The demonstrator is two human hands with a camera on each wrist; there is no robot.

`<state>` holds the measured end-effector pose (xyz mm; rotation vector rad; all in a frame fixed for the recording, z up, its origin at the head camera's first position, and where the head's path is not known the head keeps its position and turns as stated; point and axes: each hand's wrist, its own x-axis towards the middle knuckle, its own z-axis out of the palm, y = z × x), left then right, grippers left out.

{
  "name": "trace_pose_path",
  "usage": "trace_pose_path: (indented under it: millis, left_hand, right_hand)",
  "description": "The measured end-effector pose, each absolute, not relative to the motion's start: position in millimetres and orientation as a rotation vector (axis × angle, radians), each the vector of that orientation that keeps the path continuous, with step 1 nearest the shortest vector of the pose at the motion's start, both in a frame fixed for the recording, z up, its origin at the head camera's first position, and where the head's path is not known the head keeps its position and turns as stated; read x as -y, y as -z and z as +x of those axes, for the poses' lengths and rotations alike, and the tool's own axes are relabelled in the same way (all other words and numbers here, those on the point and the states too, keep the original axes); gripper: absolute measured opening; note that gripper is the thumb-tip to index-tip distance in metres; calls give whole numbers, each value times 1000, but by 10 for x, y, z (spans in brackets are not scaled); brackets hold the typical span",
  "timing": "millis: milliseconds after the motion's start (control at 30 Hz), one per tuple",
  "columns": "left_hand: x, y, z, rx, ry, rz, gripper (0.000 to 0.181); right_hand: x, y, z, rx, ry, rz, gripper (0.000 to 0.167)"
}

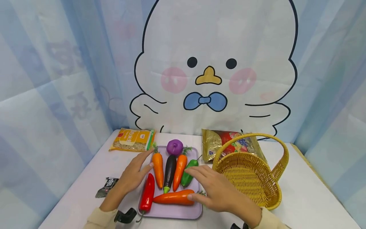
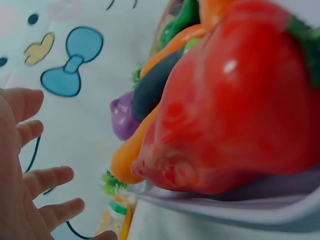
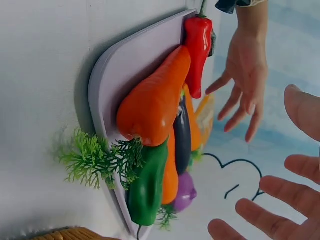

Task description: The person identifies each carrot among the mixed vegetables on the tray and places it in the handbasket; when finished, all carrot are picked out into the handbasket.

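A lilac tray (image 1: 168,213) holds a red pepper (image 1: 147,194), several orange carrots (image 1: 174,197), a dark eggplant (image 1: 170,170), a green pepper (image 1: 189,173) and a purple round vegetable (image 1: 174,147). My left hand (image 1: 134,173) is over the tray's left edge beside the upright-lying carrot (image 1: 158,168), fingers extended and holding nothing. On the other side my right hand (image 1: 215,187) hovers by the green pepper and the crosswise carrot, fingers spread; whether it touches them is unclear. In the right wrist view both the left hand (image 3: 245,75) and right hand (image 3: 285,200) show empty, fingers apart.
A yellow wicker basket (image 1: 246,178) with a tall handle stands right of the tray. Behind it lies a gold and red packet (image 1: 210,144); a yellow packet (image 1: 132,140) is at the back left. A small black packet (image 1: 107,187) lies left of my left forearm.
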<state>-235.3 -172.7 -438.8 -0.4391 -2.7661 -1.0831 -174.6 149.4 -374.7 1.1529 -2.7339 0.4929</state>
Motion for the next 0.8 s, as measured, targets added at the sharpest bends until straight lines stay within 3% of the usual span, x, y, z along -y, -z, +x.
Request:
trace_pose_path:
  millis: [300, 800]
  left_hand:
    - [1764, 4480, -2477, 2787, 1371, -269, 55]
    - [1740, 4692, -2603, 2849, 1239, -51, 37]
  right_hand:
    - [-1398, 3783, -1836, 2852, -563, 1154, 66]
    - [-1233, 3975, -1939, 2995, -431, 1209, 57]
